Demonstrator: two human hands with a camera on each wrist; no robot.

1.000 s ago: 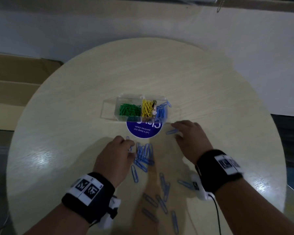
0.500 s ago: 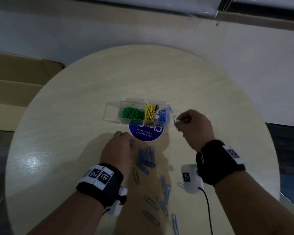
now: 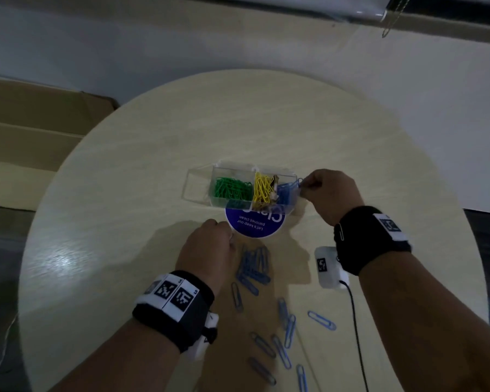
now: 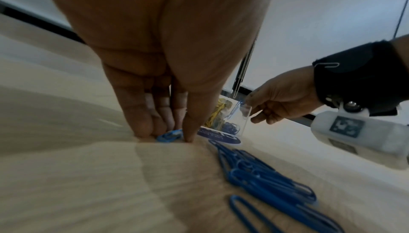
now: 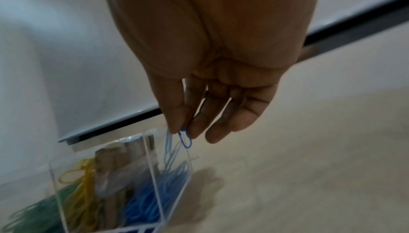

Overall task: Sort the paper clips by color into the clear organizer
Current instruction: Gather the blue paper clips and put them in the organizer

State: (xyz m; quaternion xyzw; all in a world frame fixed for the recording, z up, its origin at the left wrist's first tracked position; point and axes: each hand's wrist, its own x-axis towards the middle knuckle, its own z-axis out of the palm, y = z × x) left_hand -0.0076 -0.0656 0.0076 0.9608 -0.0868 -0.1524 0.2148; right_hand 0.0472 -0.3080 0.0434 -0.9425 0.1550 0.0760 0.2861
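The clear organizer stands mid-table with green clips, yellow clips and blue clips in separate compartments. My right hand pinches a blue paper clip between thumb and forefinger just over the organizer's right-end blue compartment. My left hand presses its fingertips down on the table and pinches another blue clip there. A heap of loose blue clips lies right of the left hand; more are scattered nearer me.
A round blue sticker lies under the organizer's front edge. The round pale wooden table has a cardboard box beyond its left edge and a white wall behind. The right wrist camera trails a black cable.
My right hand lifted a blue clip off the table and carried it up and left to the organizer's blue compartment. My left hand slid slightly forward, fingertips staying on the table.
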